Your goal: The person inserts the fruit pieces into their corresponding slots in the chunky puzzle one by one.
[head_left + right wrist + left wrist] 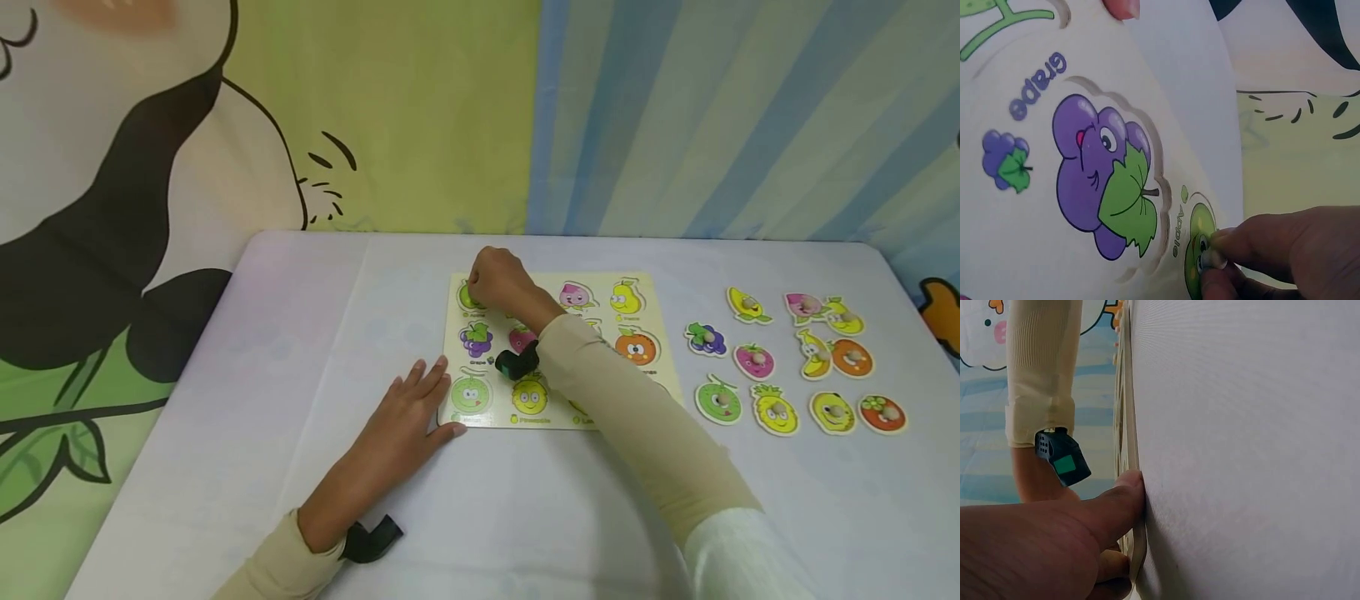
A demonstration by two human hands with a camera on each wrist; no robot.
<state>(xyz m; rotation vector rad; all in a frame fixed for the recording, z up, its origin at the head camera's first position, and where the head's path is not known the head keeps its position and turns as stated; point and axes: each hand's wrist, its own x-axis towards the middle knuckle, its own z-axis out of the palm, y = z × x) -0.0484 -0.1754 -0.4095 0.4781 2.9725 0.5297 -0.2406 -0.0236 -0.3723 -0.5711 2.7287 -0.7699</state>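
- Head view: the right hand (504,279) is reaching over the far-left corner of the cream puzzle board (501,398), fingers curling in right at the apple spot. Can't tell the grip from up here tbh.
- Same view: the left hand (405,421) is lying with fingers pretty straight and a bit fanned, thumb touching the board's near-left corner.
- Off to the right of the board, eleven loose fruit pieces are sitting on the white table (270,417), including the grape piece (705,339), melon piece (718,401) and tomato piece (883,414). The banana piece (814,356) and orange piece (852,358) are touching.
- Left wrist view: the left thumb is resting on the board's edge, some fingers partly hidden below it. A dark device (1063,459) is hanging at the right wrist.
- Right wrist view: thumb and finger are pinching the knob (1213,256) of the green apple piece (1196,228), which is sitting at the "Apple" slot. Can't tell if it's fully seated. The printed grapes (1110,181) are showing next to it.
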